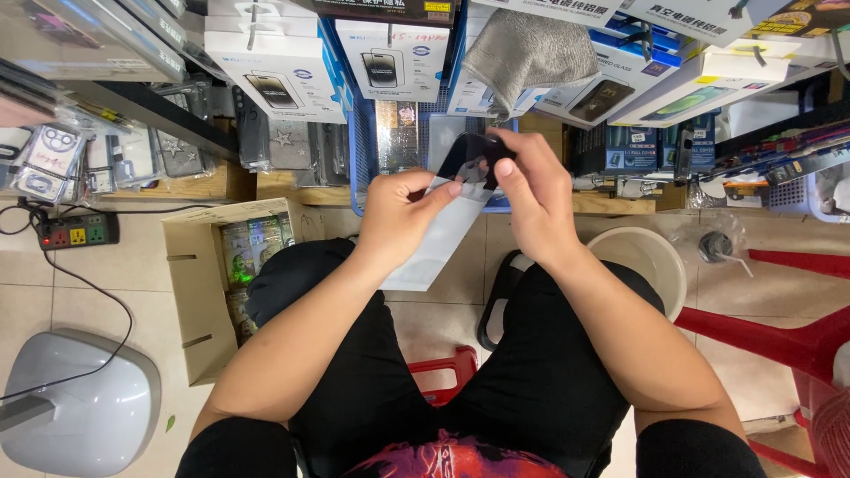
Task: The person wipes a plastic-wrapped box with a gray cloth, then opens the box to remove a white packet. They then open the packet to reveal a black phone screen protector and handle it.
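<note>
My left hand [403,212] pinches the top of a flat white paper sleeve [436,243] that hangs down over my knees. My right hand [531,190] grips a dark glass screen protector [467,155] whose lower end sits at the sleeve's mouth, thumb and fingers on its right edge. Both hands are held in front of a blue basket [361,146] of packaged goods. I sit on a low red stool [447,367] in black trousers.
An open cardboard box [190,292] of small packs stands at my left knee. A power strip [75,232] and a grey machine [75,403] lie further left. A cream bucket [651,257] and a red plastic chair [779,336] are on the right. Shelves of boxed screen protectors fill the top.
</note>
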